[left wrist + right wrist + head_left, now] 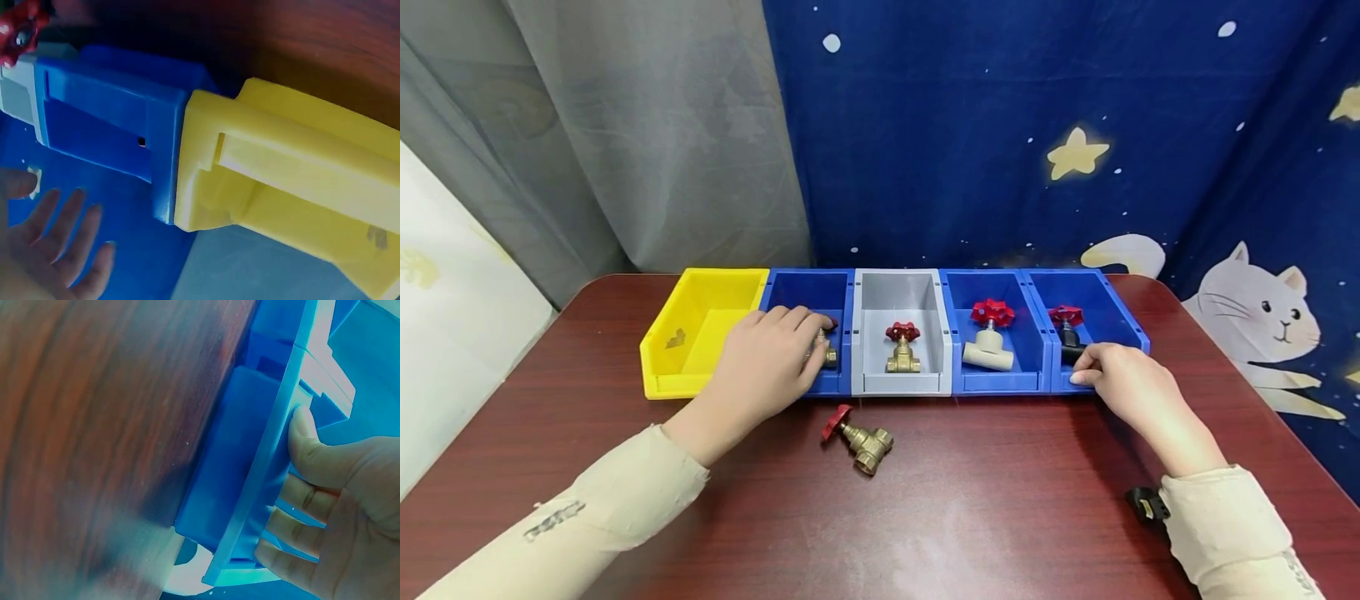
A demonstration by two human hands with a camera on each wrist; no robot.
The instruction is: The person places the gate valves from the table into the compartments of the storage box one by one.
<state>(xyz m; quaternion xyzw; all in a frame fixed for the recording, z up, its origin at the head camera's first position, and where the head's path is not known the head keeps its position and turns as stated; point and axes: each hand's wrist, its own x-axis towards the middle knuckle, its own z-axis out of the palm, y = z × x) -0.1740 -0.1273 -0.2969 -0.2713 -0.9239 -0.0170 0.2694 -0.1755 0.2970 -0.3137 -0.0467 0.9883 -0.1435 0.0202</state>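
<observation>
In the head view my left hand (775, 350) hovers over the left blue bin (812, 287). Its fingers are loosely spread above a brass gate valve (830, 357) with a red handwheel; the left wrist view shows nothing between the fingers (75, 234). My right hand (1123, 375) reaches over the front lip of the far right blue bin (1101, 292), thumb and fingers curled at the end of a black valve (1067, 337) with a red handwheel. The bin wall hides those fingertips in the right wrist view. A second brass valve (868, 446) lies on the table between the hands.
A yellow bin (658, 354) stands at the row's left end. The grey bin (898, 292) holds a brass valve (902, 354); the blue bin (996, 383) beside it holds a beige valve (988, 350). A small black object (1146, 504) is by the right cuff. Curtains (925, 150) hang behind.
</observation>
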